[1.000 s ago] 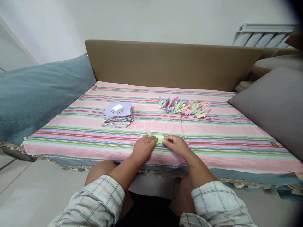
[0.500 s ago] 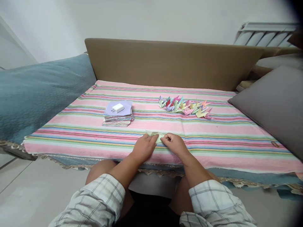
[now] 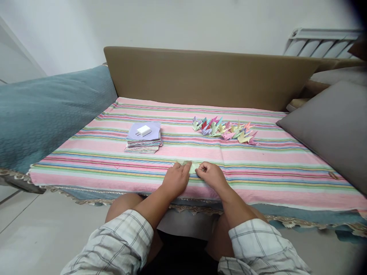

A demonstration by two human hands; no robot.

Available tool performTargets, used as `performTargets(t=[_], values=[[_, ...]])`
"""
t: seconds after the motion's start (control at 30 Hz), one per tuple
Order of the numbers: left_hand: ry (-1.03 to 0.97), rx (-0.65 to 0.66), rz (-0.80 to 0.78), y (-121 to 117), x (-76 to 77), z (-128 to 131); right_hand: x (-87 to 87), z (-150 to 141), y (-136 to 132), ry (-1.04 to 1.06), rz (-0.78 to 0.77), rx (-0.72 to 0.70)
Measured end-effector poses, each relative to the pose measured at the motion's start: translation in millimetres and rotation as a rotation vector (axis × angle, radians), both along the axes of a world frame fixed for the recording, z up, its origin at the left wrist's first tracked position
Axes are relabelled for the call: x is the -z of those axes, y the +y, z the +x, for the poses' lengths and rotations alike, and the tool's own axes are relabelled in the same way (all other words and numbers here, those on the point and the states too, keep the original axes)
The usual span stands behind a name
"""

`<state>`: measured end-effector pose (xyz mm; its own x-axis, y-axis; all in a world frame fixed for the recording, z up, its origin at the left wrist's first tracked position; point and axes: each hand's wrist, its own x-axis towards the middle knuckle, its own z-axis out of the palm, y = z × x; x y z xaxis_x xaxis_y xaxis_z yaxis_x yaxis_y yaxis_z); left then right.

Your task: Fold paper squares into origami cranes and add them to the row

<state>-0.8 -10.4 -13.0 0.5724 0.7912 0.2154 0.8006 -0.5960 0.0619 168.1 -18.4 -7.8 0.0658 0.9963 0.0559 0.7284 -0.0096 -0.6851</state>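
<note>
A small piece of pale green origami paper [image 3: 193, 167] lies on the striped cloth close to the front, partly folded. My left hand [image 3: 176, 178] rests over its left part, fingers held together and closed on the paper. At the paper's right edge, my right hand [image 3: 211, 173] has its fingers curled in a pinch. Both hands hide part of the folds. Beyond them, several folded paper cranes [image 3: 226, 131] in mixed colours sit in a cluster. To the left stands a stack of paper squares [image 3: 144, 144] with a lilac sheet on top.
A white charger plug [image 3: 143, 131] sits on the stack. Striped cloth [image 3: 94, 152] covers the sofa seat, with a brown backrest [image 3: 200, 78] behind. A blue-covered armrest [image 3: 54, 110] bounds the left; a grey cushion [image 3: 335, 126] leans on the right.
The raised pale green flap above my left fingers now lies lower and flatter. More of the paper shows between my hands, which have barely moved.
</note>
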Motion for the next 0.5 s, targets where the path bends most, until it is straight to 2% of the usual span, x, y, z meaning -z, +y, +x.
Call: performTargets(t=[0.17,0.37,0.5], values=[[-0.031,0.06,0.06,2.1,4.8,-5.1,0.4,-0.1,0.7,-0.022,0.0,0.003],[-0.017,0.248,0.107,7.1,5.0,-17.2,-0.7,-1.9,0.2,-0.049,-0.022,0.008],[0.005,0.278,0.116,7.5,3.9,-20.2,-2.3,-3.3,-0.9,-0.057,-0.037,0.009]])
